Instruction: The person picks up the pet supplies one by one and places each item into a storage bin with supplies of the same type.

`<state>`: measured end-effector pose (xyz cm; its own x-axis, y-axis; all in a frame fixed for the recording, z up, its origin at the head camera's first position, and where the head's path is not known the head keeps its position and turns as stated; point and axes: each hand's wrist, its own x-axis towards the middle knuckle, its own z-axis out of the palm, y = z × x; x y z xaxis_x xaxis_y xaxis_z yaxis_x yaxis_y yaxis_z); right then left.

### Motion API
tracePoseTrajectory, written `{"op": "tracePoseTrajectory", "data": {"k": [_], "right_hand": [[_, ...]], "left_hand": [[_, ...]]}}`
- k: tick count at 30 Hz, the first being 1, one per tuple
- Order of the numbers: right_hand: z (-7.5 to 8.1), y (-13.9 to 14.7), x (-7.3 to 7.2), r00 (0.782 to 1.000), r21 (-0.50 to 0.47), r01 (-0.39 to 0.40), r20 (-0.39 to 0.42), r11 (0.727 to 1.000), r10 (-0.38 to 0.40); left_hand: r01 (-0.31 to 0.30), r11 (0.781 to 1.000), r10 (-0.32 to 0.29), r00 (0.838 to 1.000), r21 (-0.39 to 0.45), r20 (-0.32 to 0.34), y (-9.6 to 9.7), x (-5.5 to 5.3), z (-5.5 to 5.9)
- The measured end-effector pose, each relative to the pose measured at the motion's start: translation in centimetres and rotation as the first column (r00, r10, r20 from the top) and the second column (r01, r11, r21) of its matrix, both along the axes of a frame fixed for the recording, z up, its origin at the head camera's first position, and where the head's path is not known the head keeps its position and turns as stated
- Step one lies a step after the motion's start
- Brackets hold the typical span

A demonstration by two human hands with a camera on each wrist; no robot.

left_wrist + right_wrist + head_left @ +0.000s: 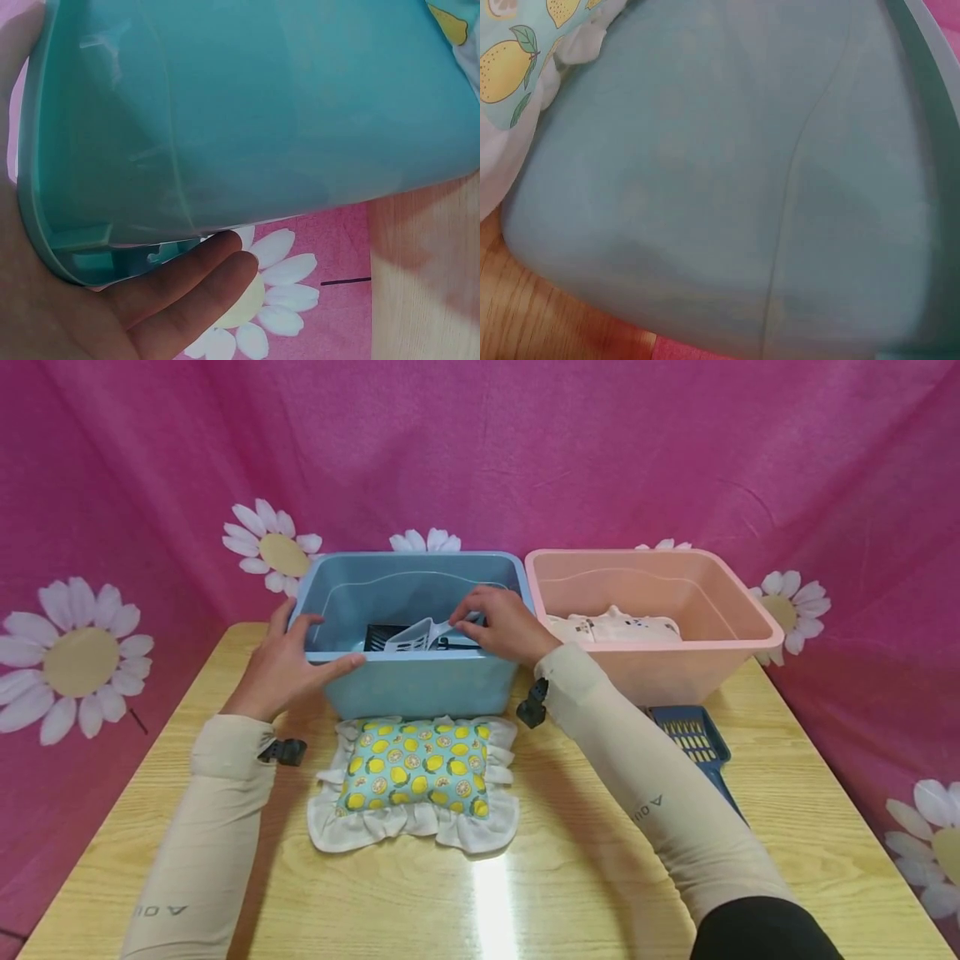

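In the head view, my right hand reaches over the front of a blue plastic bin and pinches the handle of a translucent white slotted litter scoop. The scoop is inside the bin, next to a black slotted scoop that is partly hidden. My left hand rests on the bin's left front corner, thumb along the front rim. The left wrist view shows two fairly straight fingers outside the bin's wall. Only the bin and a cushion's edge show in the right wrist view, with no hand.
A lemon-print cushion with white ruffles lies before the blue bin. To the right stands a pink bin holding printed white fabric. A navy slotted scoop lies on the wooden table. Behind hangs a pink flowered cloth.
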<state>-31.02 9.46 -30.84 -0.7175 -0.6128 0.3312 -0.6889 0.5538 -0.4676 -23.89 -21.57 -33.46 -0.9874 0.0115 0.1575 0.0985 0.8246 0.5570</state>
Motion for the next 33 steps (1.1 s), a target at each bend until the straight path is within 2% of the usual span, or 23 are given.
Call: {"op": "tracePoseTrajectory", "data": {"k": [24,33], "right_hand": [[0.02,-0.27,-0.33,0.999,0.073,-0.016,0.041,0.997,0.013],[0.21,-0.27,-0.14,0.994,0.079,-0.017,0.109,0.997,0.008]], "left_hand": [[0.003,1.000,-0.003,1.000,-0.004,-0.005,-0.06,0.30,0.03],[0.009,1.000,-0.010,1.000,-0.010,-0.019,-0.13,0.19,-0.03]]}}
